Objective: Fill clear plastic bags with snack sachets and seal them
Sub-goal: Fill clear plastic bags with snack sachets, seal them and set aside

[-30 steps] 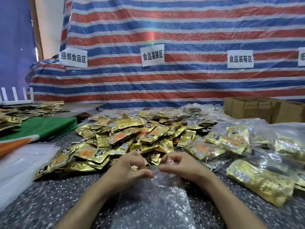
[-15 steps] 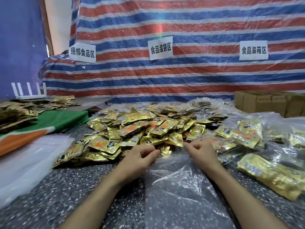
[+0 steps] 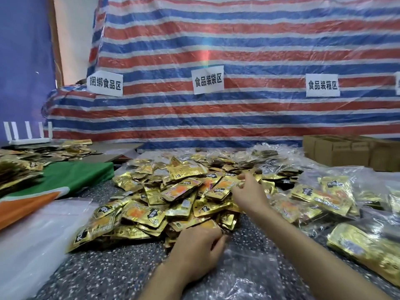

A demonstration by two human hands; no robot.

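A clear plastic bag [image 3: 244, 276] lies flat on the speckled table in front of me. My left hand [image 3: 198, 245] rests on its near-left mouth edge, fingers curled on the plastic, right at the foot of a big heap of gold snack sachets [image 3: 173, 191]. My right hand [image 3: 249, 192] reaches forward into the heap's right side, its fingertips pinched on a gold sachet [image 3: 232, 182] near the top. Filled clear bags of sachets [image 3: 324, 195] lie to the right, with another filled bag [image 3: 368, 254] nearer me.
A stack of flat plastic bags [image 3: 32, 241] lies at the left beside green and orange cloth [image 3: 71, 176]. More sachets [image 3: 19, 169] and a white router [image 3: 28, 139] sit far left. Cardboard boxes [image 3: 337, 152] stand back right against a striped tarp [image 3: 238, 50].
My right hand has left the bag's mouth and moved forward into the sachet heap. My left hand stays on the bag's edge. The camera has tilted up slightly.
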